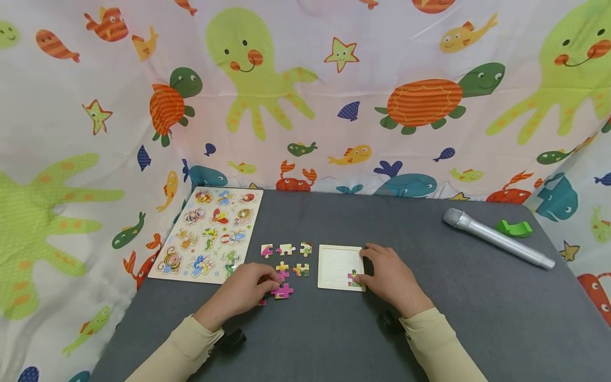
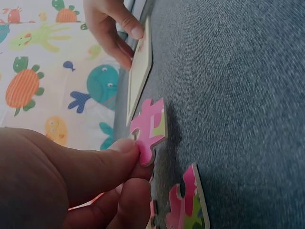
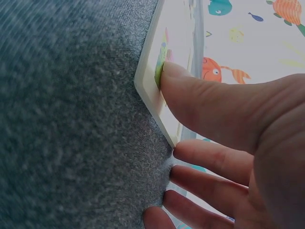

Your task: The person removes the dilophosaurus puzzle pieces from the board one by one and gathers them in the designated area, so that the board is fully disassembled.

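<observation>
My left hand (image 1: 244,288) pinches a pink jigsaw piece (image 2: 151,125) with a bit of green between thumb and fingers, close over the table. Loose jigsaw pieces (image 1: 286,249) lie in short rows just beyond it, and another pink and green piece (image 2: 187,202) shows below the hand in the left wrist view. To the right is a small square wooden puzzle tray (image 1: 333,265). One piece (image 1: 351,279) sits in its near right corner. My right hand (image 1: 392,276) holds the tray's right side, thumb on that piece, fingertips at the outer edge.
A wooden board with insect pictures (image 1: 202,233) lies at the left, right by the left hand. Toward the far right are a silver microphone (image 1: 498,239) and a green curved block (image 1: 514,229). A patterned cloth (image 1: 305,95) hangs behind the grey table (image 1: 382,223).
</observation>
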The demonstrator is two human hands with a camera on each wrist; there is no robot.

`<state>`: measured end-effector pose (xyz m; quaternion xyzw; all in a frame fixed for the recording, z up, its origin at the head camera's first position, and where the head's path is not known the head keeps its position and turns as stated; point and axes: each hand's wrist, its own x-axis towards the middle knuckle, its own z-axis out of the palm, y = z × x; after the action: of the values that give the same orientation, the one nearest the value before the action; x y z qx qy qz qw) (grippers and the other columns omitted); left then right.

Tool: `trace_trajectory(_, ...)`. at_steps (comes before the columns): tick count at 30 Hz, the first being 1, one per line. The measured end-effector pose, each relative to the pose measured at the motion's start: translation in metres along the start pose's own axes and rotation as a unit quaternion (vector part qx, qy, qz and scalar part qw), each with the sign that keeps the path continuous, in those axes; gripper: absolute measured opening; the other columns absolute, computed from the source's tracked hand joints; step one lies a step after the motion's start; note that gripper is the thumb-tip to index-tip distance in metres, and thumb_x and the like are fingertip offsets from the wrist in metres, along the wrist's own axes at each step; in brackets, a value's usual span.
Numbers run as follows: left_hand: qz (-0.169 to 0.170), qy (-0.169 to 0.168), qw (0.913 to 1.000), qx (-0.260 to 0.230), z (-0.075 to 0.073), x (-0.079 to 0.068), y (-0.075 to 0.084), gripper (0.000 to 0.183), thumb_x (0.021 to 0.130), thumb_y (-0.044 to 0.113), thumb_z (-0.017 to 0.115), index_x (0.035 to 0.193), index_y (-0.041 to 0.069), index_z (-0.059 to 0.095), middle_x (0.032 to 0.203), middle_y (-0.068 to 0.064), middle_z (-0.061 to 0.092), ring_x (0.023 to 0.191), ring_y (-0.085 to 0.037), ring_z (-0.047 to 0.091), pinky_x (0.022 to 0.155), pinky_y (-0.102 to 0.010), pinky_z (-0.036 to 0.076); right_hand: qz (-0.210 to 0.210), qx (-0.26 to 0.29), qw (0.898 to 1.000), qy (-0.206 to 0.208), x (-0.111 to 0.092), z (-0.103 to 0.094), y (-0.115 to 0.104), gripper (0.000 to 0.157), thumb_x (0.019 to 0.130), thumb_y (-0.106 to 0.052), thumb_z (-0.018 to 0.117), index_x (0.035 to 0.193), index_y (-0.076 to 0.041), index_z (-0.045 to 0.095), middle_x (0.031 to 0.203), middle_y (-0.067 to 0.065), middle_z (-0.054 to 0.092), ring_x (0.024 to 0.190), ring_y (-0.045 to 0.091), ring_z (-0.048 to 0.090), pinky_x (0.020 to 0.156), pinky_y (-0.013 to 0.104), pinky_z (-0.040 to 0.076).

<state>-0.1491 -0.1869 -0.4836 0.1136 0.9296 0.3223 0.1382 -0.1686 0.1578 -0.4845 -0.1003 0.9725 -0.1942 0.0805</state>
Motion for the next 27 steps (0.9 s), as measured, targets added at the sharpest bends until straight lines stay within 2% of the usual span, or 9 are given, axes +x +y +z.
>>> trace_trajectory(6,-0.001,-0.01,0.9999,0.004,-0.001,-0.002,0.001,0.006,0.101,0.021,0.077,0.098,0.022,0.081,0.089,0.01,0.072,0.076,-0.011,0.06,0.07,-0.028,0.05,0.002,0.001,1.0,0.003,0.0,0.0,0.003,0.064,0.093,-0.034,0.086,0.145,-0.004,0.065,0.162,0.022,0.052,0.149,0.047,0.048,0.114,0.065,0.047)
trace_trajectory(16,0.022,-0.005,0.9996,0.017,-0.001,-0.002,0.003,0.005,0.101,0.02,0.077,0.098,0.02,0.08,0.085,0.01,0.07,0.073,-0.01,0.058,0.068,-0.028,0.049,-0.002,0.002,1.0,0.007,0.0,-0.001,0.005,0.064,0.092,-0.035,0.086,0.144,-0.003,0.066,0.161,0.023,0.053,0.148,0.048,0.049,0.115,0.064,0.047)
trace_trajectory(21,0.011,0.002,0.9998,0.017,-0.001,-0.002,0.005,0.003,0.1,0.021,0.078,0.101,0.019,0.08,0.082,0.008,0.071,0.068,-0.009,0.059,0.065,-0.028,0.048,-0.001,0.006,1.0,0.003,0.001,0.0,0.004,0.064,0.093,-0.035,0.086,0.145,-0.004,0.065,0.163,0.022,0.052,0.149,0.047,0.048,0.115,0.064,0.047)
trace_trajectory(24,0.011,0.01,0.9997,0.022,0.001,0.0,0.01,0.003,0.099,0.024,0.08,0.1,0.021,0.079,0.08,0.009,0.069,0.068,-0.008,0.059,0.064,-0.027,0.048,-0.002,0.006,1.0,0.001,0.002,0.001,0.004,0.064,0.094,-0.035,0.085,0.145,-0.004,0.065,0.163,0.022,0.051,0.15,0.047,0.047,0.114,0.065,0.047)
trace_trajectory(27,0.031,0.006,0.9994,0.016,0.007,0.006,0.022,0.004,0.098,0.024,0.081,0.099,0.022,0.078,0.079,0.011,0.067,0.068,-0.007,0.059,0.064,-0.027,0.049,-0.002,0.005,1.0,0.001,0.002,0.001,0.003,0.063,0.093,-0.035,0.085,0.145,-0.005,0.065,0.163,0.021,0.051,0.15,0.047,0.047,0.114,0.065,0.047)
